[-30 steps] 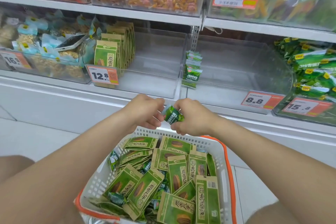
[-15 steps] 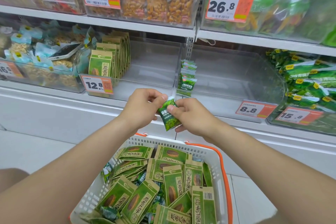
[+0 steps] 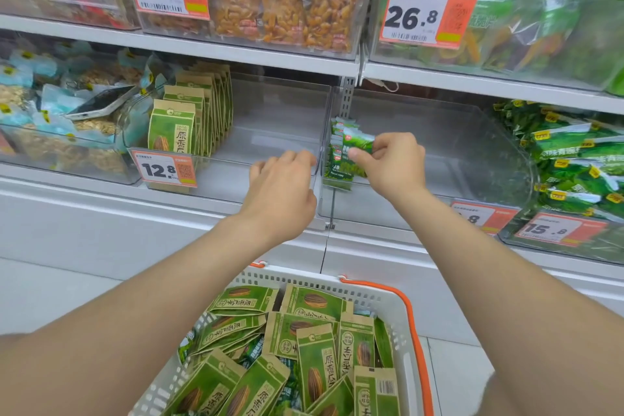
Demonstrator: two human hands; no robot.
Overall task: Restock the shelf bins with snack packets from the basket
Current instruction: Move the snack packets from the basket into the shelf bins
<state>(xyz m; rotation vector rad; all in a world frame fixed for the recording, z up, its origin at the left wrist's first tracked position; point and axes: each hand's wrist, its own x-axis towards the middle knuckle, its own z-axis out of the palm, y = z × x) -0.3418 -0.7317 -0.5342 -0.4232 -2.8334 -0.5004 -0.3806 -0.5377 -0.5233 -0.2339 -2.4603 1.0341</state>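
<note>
Right grip [image 3: 395, 162] pinching the green packet [image 3: 359, 142], left grip [image 3: 280, 186] loose and empty, we best seat it upright against the row [image 3: 337, 132] in the bin [image 3: 445, 145]

Two white shelves run across the view. The upper shelf [image 3: 236, 56] carries clear bins side by side. One bin [image 3: 253, 46], tagged 15.8, holds orange-brown snack bags [image 3: 287, 10]. Its right neighbour [image 3: 439, 59], tagged 26.8, holds green bags [image 3: 540, 20].

The lower shelf [image 3: 84, 189] carries four clear bins. The leftmost bin [image 3: 67, 159] is heaped with pale blue packets [image 3: 50, 101], and a phone [image 3: 101, 103] lies on top. The 12.8 bin [image 3: 270, 132] has upright green-and-kraft packets [image 3: 172, 132] rowed along its left side. The third bin [image 3: 456, 152] has small green packets [image 3: 337, 176] upright against its left wall. The rightmost bin [image 3: 526, 179] is piled with green packets [image 3: 574, 159]. Below is a pale tiled floor [image 3: 50, 297].
</note>
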